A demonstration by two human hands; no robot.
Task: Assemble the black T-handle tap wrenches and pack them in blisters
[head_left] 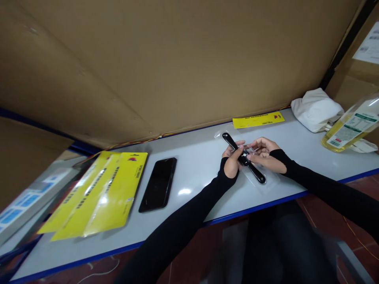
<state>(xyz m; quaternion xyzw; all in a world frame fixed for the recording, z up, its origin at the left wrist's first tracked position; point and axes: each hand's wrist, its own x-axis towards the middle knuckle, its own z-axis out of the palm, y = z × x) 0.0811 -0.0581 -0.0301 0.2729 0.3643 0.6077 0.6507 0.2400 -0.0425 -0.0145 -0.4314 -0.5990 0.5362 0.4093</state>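
A long black tool [257, 172] with two handle-like arms lies across a clear plastic bag [266, 182] on the grey table [201, 157]. My left hand [232, 161] is closed round the tool's middle, thumb on top. My right hand [262, 154] meets it from the right, fingers pinched at the tool's centre joint and the plastic there. Both arms wear black sleeves.
A black phone [158, 184] lies left of my hands. Yellow packaging cards [97, 193] lie stacked at the left, one more yellow card [258, 120] at the back. A white cloth bag [316, 109] and a bottle of yellow liquid [349, 127] lie right. Cardboard [166, 63] walls the back.
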